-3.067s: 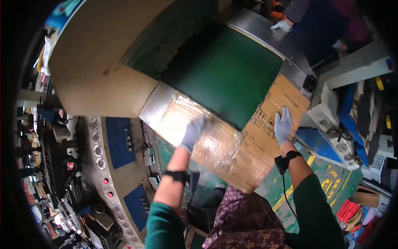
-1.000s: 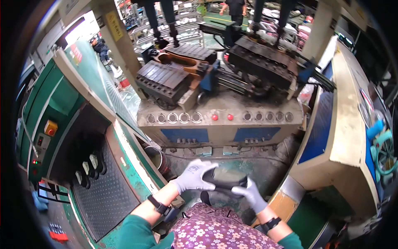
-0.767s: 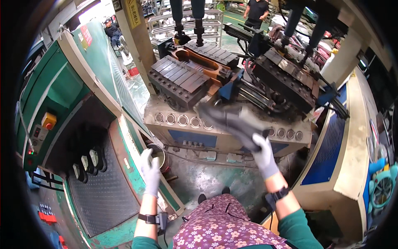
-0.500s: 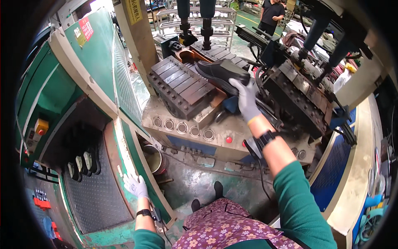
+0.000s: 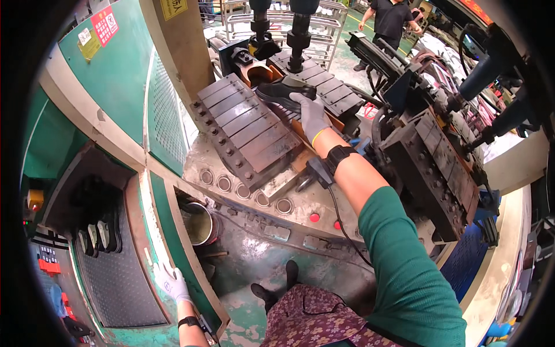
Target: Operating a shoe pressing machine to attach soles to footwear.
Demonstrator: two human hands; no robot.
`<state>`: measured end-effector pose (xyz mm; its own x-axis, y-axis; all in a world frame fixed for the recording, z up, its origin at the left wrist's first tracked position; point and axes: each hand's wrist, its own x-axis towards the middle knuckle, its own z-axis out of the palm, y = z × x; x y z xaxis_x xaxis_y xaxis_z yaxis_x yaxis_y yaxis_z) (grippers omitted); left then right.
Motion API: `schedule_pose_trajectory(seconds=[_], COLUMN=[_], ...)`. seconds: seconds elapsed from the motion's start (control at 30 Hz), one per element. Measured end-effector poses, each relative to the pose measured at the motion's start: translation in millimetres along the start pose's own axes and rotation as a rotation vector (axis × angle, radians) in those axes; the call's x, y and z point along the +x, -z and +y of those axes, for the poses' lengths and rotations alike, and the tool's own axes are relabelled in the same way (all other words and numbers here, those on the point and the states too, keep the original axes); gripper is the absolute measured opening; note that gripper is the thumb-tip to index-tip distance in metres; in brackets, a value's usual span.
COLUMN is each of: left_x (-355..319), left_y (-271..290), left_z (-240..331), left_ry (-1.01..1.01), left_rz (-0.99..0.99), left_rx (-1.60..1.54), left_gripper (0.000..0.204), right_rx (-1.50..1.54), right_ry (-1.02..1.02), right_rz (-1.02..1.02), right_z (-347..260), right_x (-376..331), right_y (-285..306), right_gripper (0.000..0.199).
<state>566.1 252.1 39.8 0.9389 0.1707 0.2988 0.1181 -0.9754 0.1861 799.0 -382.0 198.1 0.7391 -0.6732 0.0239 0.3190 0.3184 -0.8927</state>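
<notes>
Black shoe (image 5: 277,95) held in the gloved right hand (image 5: 315,115), at twelve o'clock, twelve being straight ahead of the worker. The hand is closed on the rear end of the shoe, and the toe points toward nine o'clock. The shoe lies between two slatted metal parts of a machine: the near block (image 5: 245,130), at eleven o'clock, and the far block (image 5: 338,95), at one. An orange lining (image 5: 273,72) shows just beyond the toe. From where I stand, I cannot tell whether the sole rests on anything. Dark posts (image 5: 299,39) hang above.

Left hand (image 5: 171,283), also gloved, between seven and eight o'clock. It is unclenched and carries nothing, its fingers extended by the pale edge (image 5: 155,231) of a neighbouring machine; whether it touches there is unclear. Inside that neighbour, at eight o'clock, several black shoes with pale patches (image 5: 104,236) stand side by side on a dark textured mat (image 5: 118,283). Closer to the centre, a bucket (image 5: 216,230) stands on the floor (image 5: 248,277).

Along the front of the main machine run metal rings (image 5: 224,183) and, near five o'clock, two red buttons (image 5: 314,217). A further slatted block (image 5: 433,168) occupies three o'clock. The worker's flowered apron (image 5: 312,318) fills the lower part, between five and six. Background, one o'clock: a person in black (image 5: 390,20).
</notes>
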Motion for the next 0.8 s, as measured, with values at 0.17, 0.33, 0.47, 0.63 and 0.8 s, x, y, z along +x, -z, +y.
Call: schedule_pose_trajectory(seconds=[0.17,0.33,0.47,0.63,0.8], left_x=[-1,1,2,5,4], left_y=[7,11,16,14,15], left_z=[9,13,11,14,14], left_ry=[0.003,0.004,0.0,-0.022,-0.015], left_rz=[0.003,-0.036,-0.043,-0.041,0.006], left_rx=[-0.005,0.012,0.049,0.045,0.099], left_gripper=[0.068,0.067,0.065,0.064,0.063], right_rx=[0.043,-0.026,-0.18,-0.725,-1.224], right_ry=[0.031,-0.049,0.035,-0.029,0.008], right_rz=[-0.083,-0.034,-0.175,-0.188,-0.331], right_z=[16,25,26,30,20], right_x=[28,58,65,62,61], right_y=[-13,-19,-15,20,13], right_gripper=[0.05,0.063,0.068,0.075,0.076])
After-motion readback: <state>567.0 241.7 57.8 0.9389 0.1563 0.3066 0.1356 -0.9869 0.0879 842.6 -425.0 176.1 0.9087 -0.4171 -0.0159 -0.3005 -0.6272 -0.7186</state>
